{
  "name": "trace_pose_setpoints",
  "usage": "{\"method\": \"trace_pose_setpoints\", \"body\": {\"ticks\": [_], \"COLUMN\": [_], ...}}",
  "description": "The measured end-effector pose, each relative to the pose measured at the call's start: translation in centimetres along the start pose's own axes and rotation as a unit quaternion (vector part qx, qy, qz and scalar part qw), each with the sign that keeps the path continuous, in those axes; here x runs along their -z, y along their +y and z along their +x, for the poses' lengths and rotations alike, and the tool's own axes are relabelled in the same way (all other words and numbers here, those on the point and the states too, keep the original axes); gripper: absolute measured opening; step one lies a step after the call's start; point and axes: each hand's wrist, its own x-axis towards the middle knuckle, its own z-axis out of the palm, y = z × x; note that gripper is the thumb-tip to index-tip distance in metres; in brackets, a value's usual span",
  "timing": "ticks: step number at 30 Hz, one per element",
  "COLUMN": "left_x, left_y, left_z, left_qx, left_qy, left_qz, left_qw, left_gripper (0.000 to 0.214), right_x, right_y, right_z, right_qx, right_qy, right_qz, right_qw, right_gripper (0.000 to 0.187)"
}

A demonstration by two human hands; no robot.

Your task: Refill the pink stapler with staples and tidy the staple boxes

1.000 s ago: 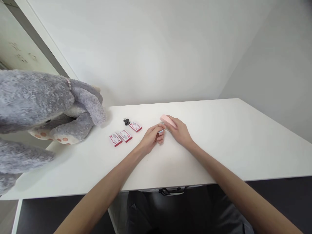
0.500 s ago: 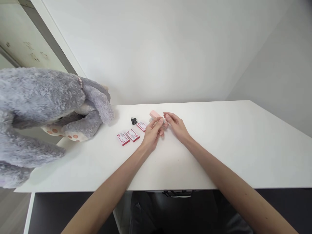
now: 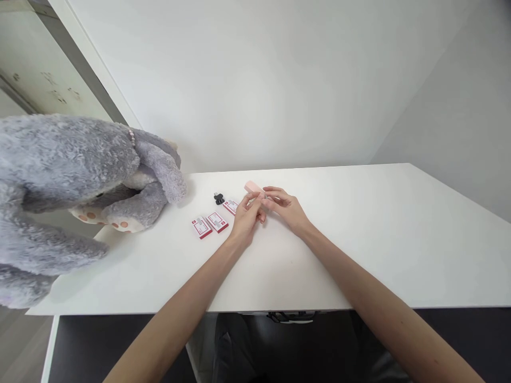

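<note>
The person wears dark grey trousers, forearms bare.

The scene was bright and evenly lit by soft, diffuse light. The white table and wall came out pale and nearly shadeless, with no glare. A faint, soft-edged shadow lay on the table beside the plush toy (its fur looked stretched at the left edge), and thin shadows sat beneath the left hand and right hand. The wide lens bent the table's edges and splayed the forearms toward the lower corners. The hands appeared small and slightly soft, so their grip was unclear, and the print on the small boxes was unreadable.
</note>
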Motion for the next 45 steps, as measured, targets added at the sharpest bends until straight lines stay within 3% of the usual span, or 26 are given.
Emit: {"method": "trace_pose_setpoints", "body": {"ticks": [3, 5, 7, 10, 13, 16, 19, 25, 30, 37, 45], "left_x": [-0.3, -0.3, 0.0, 1.1, 2.3, 3.4, 4.0, 4.2, 3.9, 3.5, 3.7], "left_y": [0.3, 0.4, 0.4, 0.3, 0.0, -0.4, -0.9, -1.2, -1.0, -0.3, -0.1], "left_z": [-0.4, -0.6, -0.7, -0.4, 0.2, 0.6, 0.7, 0.6, 0.5, 0.1, 0.0], "left_qx": [-0.026, -0.101, -0.201, -0.289, -0.281, -0.258, -0.239, -0.236, -0.232, -0.221, -0.219], "left_qy": [-0.001, 0.025, 0.060, 0.104, 0.155, 0.165, 0.161, 0.134, 0.136, 0.206, 0.210], "left_qz": [0.071, 0.174, 0.323, 0.533, 0.647, 0.703, 0.726, 0.727, 0.737, 0.768, 0.778], "left_qw": [0.997, 0.979, 0.923, 0.788, 0.692, 0.641, 0.624, 0.631, 0.620, 0.565, 0.550], "left_gripper": [0.042, 0.031, 0.018, 0.021, 0.045, 0.056, 0.057, 0.056, 0.054, 0.052, 0.048], "right_x": [0.1, 0.4, 0.6, 0.7, 0.6, 0.3, 0.2, 0.1, 0.1, 0.1, 0.2], "right_y": [0.2, 0.3, 0.3, 0.1, 0.0, 0.1, 0.1, -0.7, -0.7, -0.3, -0.4], "right_z": [0.3, 0.5, 0.6, 0.5, 0.5, 0.5, 0.5, -0.1, 0.0, 0.4, 0.4], "right_qx": [0.005, 0.005, -0.002, -0.024, -0.046, -0.050, -0.042, -0.035, -0.043, -0.041, -0.042], "right_qy": [0.044, 0.095, 0.135, 0.150, 0.128, 0.091, 0.050, -0.043, -0.035, -0.035, -0.034], "right_qz": [0.052, 0.060, 0.042, 0.028, 0.043, 0.039, 0.036, 0.067, 0.059, 0.074, 0.094], "right_qw": [0.998, 0.994, 0.990, 0.988, 0.990, 0.994, 0.997, 0.996, 0.997, 0.996, 0.994], "right_gripper": [0.033, 0.036, 0.041, 0.046, 0.046, 0.044, 0.045, 0.042, 0.043, 0.046, 0.044]}}
